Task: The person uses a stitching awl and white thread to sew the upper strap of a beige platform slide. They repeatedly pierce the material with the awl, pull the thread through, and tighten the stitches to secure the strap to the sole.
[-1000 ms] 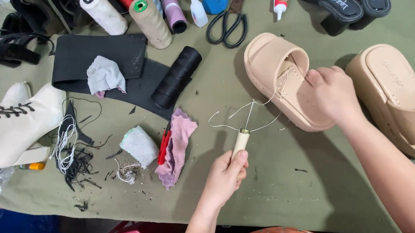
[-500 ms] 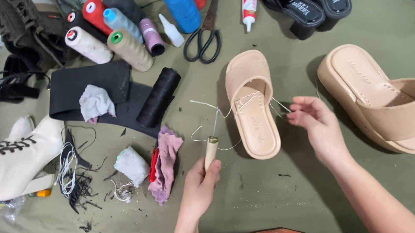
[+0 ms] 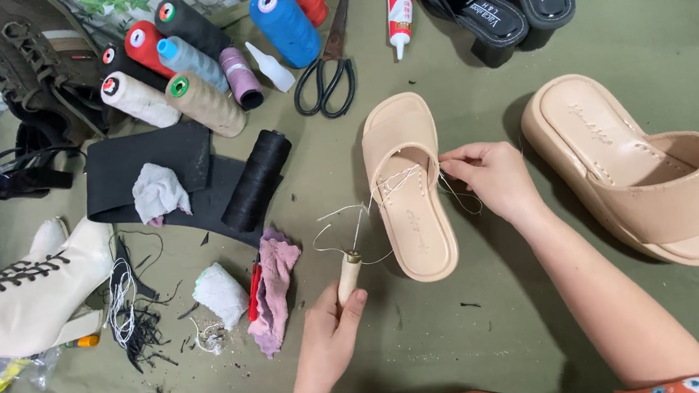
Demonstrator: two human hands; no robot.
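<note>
Gripping a wooden-handled awl (image 3: 348, 276) near the front edge of the green cloth-covered table (image 3: 429, 356), the left hand (image 3: 330, 336) is being kept closed around the handle, with the metal tip pointing up and away toward the sandal. Pale thread (image 3: 344, 232) is being looped around the awl's tip and led across to the beige sandal (image 3: 408, 185), which is being kept just beyond and to the right of that hand. The sandal's long axis is being laid nearly straight away from the person, heel end nearest, toe end farthest. The right hand (image 3: 493, 178) is being held against the sandal's right edge at the strap, its fingers pinched together on the thread there; it is the nearer hand to the sandal, touching it, while the left is being held apart from it, joined only by thread.

Left of the awl, a pink rag (image 3: 272, 287) and a white cloth wad (image 3: 221, 291) are being left beside loose thread scraps. A second, thicker beige sandal (image 3: 638, 169) is being left well to the right. Farther off, a black thread spool (image 3: 257, 179), black scissors (image 3: 327, 73), a glue tube (image 3: 399, 1) and coloured thread cones (image 3: 190, 76) are being kept along the far side.
</note>
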